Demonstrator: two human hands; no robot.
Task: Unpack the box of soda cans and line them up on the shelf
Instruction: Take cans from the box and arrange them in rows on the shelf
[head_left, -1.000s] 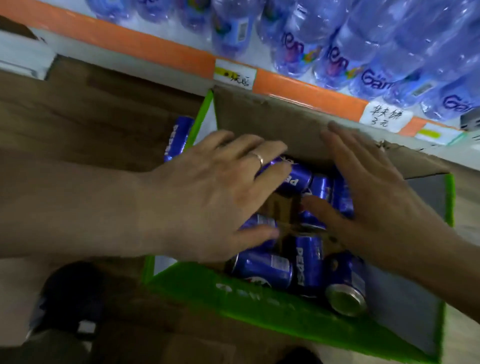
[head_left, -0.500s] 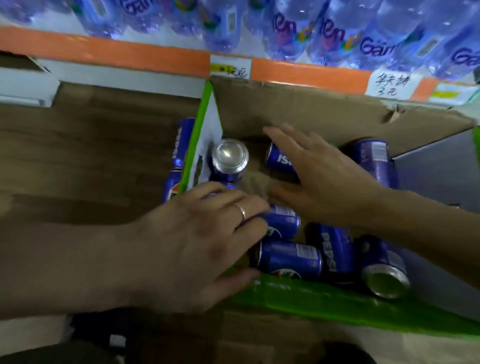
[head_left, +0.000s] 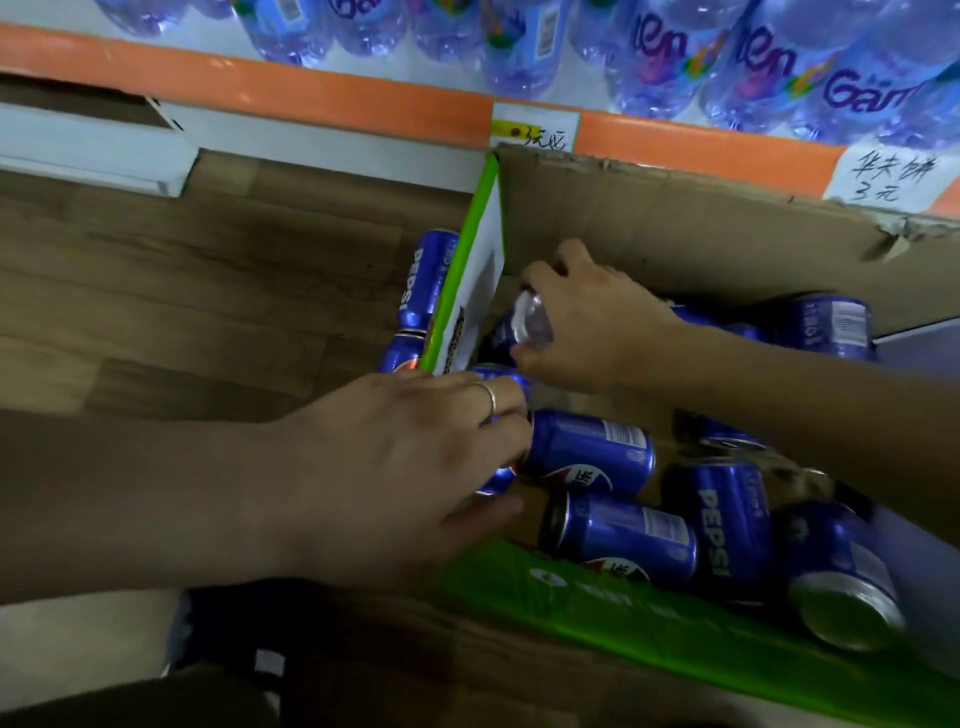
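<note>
An open cardboard box (head_left: 675, 228) with a green front wall sits on the floor below the shelf. Several blue Pepsi cans lie loose inside it. My right hand (head_left: 592, 322) grips an upright can (head_left: 524, 325) by its silver top in the box's far left corner. My left hand (head_left: 405, 467) reaches over the box's near left edge, its fingers curled round a lying can (head_left: 501, 480) that is mostly hidden under them. Another can (head_left: 587, 452) lies just right of that one.
Two Pepsi cans (head_left: 423, 291) lie on the wooden floor (head_left: 208, 291) outside the box's left wall. An orange shelf edge (head_left: 311, 98) with price labels runs above, with several water bottles (head_left: 779, 57) on it. A dark shoe (head_left: 234, 639) is at the bottom.
My right hand moved left and closed on the upright can's top. My left hand slid further into the box and curled round a lying can. The view shifted right.
</note>
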